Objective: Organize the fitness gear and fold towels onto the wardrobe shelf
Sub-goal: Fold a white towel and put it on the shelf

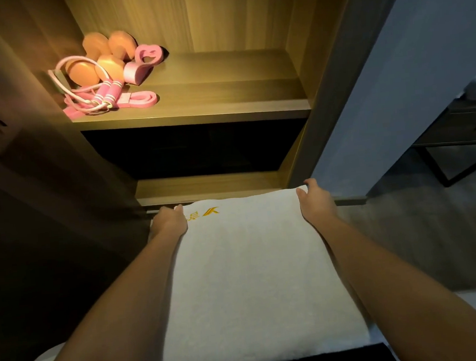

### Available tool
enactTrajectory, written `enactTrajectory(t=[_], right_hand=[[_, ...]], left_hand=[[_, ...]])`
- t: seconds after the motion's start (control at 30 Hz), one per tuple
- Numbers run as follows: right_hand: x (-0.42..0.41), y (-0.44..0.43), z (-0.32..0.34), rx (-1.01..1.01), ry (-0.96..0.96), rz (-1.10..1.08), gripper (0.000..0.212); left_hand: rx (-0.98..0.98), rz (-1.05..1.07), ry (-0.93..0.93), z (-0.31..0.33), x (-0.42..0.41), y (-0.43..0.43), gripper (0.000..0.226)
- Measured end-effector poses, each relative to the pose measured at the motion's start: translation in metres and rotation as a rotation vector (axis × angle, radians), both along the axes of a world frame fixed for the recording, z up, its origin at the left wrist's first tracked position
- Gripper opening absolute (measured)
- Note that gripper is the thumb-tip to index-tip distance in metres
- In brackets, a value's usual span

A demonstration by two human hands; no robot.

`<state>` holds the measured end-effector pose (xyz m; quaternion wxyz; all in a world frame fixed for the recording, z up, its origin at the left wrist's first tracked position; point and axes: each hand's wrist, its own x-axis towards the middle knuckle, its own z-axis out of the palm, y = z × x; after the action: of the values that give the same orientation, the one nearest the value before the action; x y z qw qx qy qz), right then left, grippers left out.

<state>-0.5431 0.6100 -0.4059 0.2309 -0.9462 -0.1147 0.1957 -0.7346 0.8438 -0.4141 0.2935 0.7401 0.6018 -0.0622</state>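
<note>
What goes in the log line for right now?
left hand: grips towel far edge | right hand: grips towel far edge | fitness gear: on wardrobe shelf, left side

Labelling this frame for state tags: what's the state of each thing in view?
towel: white, held out flat, not yet on the shelf.
left hand: grips towel's far left corner.
right hand: grips towel's far right corner.
dumbbells: orange, lying at shelf's back left.
jump rope: pink, loosely bundled before the dumbbells.
shelf: lit, gear bunched at left.
</note>
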Motion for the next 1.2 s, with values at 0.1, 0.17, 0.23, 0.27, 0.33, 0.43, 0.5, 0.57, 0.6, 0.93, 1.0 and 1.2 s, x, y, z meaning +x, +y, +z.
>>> enactTrajectory(t=[0.1, 0.17, 0.23, 0.27, 0.33, 0.43, 0.5, 0.57, 0.6, 0.93, 1.0, 1.2], right_hand=[[-0.008, 0.01, 0.007, -0.206, -0.172, 0.162, 0.051], [-0.027, 0.018, 0.015, -0.227, -0.263, 0.365, 0.055], [-0.056, 0.017, 0.012, -0.252, -0.233, 0.57, 0.057], [-0.069, 0.013, 0.008, -0.297, -0.185, 0.632, 0.06], [-0.076, 0.005, -0.002, -0.366, -0.123, 0.648, 0.065], [-0.069, 0.002, -0.006, -0.368, -0.094, 0.592, 0.068], [-0.069, 0.001, -0.004, -0.361, -0.067, 0.536, 0.069], [-0.067, -0.004, -0.004, -0.349, -0.003, 0.441, 0.073], [-0.064, -0.007, -0.004, -0.336, 0.042, 0.387, 0.075], [-0.044, -0.052, 0.02, -0.002, 0.563, -0.187, 0.068], [-0.038, -0.051, 0.017, 0.056, 0.452, -0.198, 0.062], [-0.029, -0.042, 0.011, 0.173, 0.362, -0.28, 0.055]], left_hand=[[0.275, -0.228, -0.045, 0.018, 0.014, -0.017, 0.044], [0.367, -0.442, -0.144, 0.031, 0.021, -0.046, 0.05], [0.354, -0.646, -0.102, 0.031, 0.016, -0.079, 0.053], [0.331, -0.737, -0.032, 0.025, 0.01, -0.091, 0.054], [0.3, -0.819, 0.097, 0.01, -0.002, -0.101, 0.056], [0.278, -0.749, 0.137, 0.002, -0.005, -0.094, 0.06], [0.245, -0.66, 0.143, 0.002, -0.01, -0.089, 0.064], [0.175, -0.534, 0.125, 0.003, -0.019, -0.086, 0.068], [0.134, -0.453, 0.105, 0.005, -0.024, -0.084, 0.071], [-0.307, 0.154, -0.121, 0.01, -0.052, -0.041, 0.072], [-0.175, 0.084, -0.169, 0.012, -0.047, -0.037, 0.067], [-0.201, 0.131, -0.232, 0.009, -0.043, -0.023, 0.06]])
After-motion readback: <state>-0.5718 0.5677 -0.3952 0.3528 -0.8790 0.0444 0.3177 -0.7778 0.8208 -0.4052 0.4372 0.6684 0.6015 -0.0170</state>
